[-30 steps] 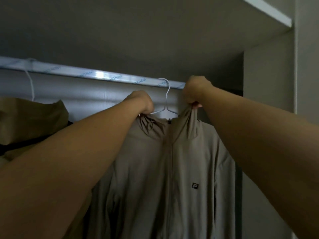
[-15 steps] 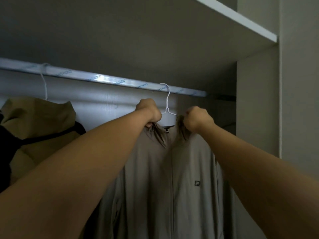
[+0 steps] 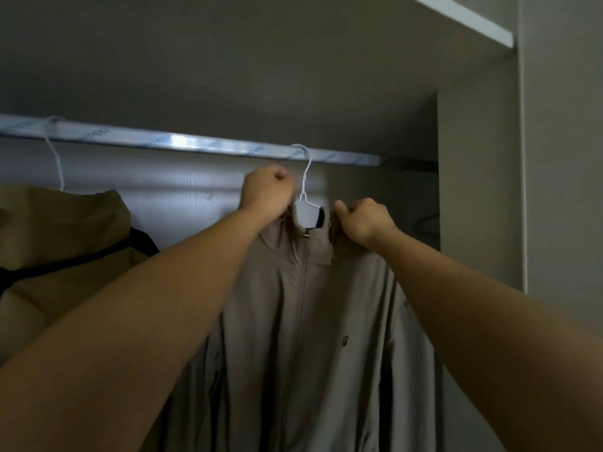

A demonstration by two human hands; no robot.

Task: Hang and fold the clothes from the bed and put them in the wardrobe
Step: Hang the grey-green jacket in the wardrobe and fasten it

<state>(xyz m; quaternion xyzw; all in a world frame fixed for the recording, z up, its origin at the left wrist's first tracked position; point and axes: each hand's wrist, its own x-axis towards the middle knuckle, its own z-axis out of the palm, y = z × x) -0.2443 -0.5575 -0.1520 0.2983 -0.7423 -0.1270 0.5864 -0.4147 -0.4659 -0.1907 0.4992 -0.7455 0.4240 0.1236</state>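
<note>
Left forearm: the left forearm [image 3: 130,321] enters from the lower left corner and reaches up and inward, bare, filling much of the near view.
Right forearm: the right forearm [image 3: 489,305] comes in from the lower right edge and rises towards the middle.
Left hand: the left hand [image 3: 266,194] is clenched at the left side of the collar, its back to the camera; the fingers curl down onto the fabric, with the fingertips hidden behind the hand.
Right hand: the right hand [image 3: 365,220] grips the right side of the collar, thumb up and fingers wrapped round bunched cloth.
Jacket: the jacket [image 3: 326,321] is grey-beige and zipped up the front, with a small dark logo [image 3: 345,340] on the chest. It hangs inside the wardrobe [image 3: 476,190], between the two arms, and falls past the bottom edge of the view.
Hanger: the hanger [image 3: 305,187] is thin and white, its neck rising out of the collar between the two hands and its hook over the rail.
Rail: the rail [image 3: 195,145] is shiny metal with blue print along it and runs left to right under the shelf.
Tan coat: the tan coat [image 3: 58,243] hangs further left on the same rail from a second white hook [image 3: 55,154], apart from the jacket, with a dark band across it.
Shelf: the shelf [image 3: 456,14] has a pale front edge and sits overhead, at the upper right.
</note>
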